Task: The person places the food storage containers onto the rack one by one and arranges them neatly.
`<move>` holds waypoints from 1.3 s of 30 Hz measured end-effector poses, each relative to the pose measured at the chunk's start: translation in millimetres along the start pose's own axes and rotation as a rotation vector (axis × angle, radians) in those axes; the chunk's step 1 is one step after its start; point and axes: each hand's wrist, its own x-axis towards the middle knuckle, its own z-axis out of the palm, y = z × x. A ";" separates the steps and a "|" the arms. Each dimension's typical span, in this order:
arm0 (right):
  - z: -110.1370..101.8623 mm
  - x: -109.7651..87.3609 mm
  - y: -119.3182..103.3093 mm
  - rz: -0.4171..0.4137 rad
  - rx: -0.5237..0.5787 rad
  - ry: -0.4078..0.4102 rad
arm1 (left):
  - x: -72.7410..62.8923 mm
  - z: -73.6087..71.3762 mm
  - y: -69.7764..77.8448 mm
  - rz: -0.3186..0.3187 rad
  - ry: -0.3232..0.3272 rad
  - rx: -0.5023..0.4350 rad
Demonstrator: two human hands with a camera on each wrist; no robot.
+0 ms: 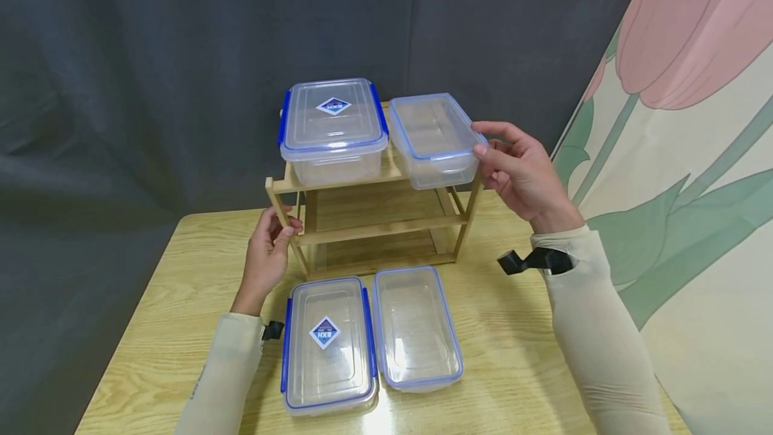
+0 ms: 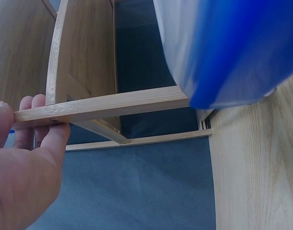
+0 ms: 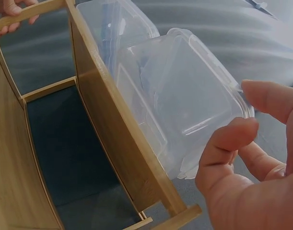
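Corner pinch, front overhang

Our right hand (image 1: 513, 173), thumb & fingers bent, pinches the near-right corner of a clear rectangular plastic box w/ pale-blue rim (image 1: 437, 127); it's atop the right side of a pale wooden tiered rack (image 1: 380, 207), near end jutting past the front edge; our left hand (image 1: 268, 247) curls round the rack's left upright; letting go early could tip that overhang, prob. onto the clear blue-rimmed plastic box (image 1: 417, 327) below; shoving left could bump the dark-blue-clipped clear plastic box (image 1: 334, 129) just beside; we've open air right, but the gap left is slim; can't tell if the base sits flat.
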 end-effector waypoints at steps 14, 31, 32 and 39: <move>3.1 10.6 1.9 -0.005 -0.074 0.040 | -0.8 0.3 -0.8 -0.001 0.002 0.009; 3.7 18.4 3.3 0.004 -0.074 0.042 | 1.2 0.6 -4.3 0.006 -0.001 0.016; 3.7 18.3 3.4 0.001 -0.075 0.042 | 1.3 0.7 -4.4 0.007 -0.002 0.016; 4.2 16.6 3.5 -0.006 -0.066 0.033 | 1.4 1.0 -4.0 0.008 -0.001 0.006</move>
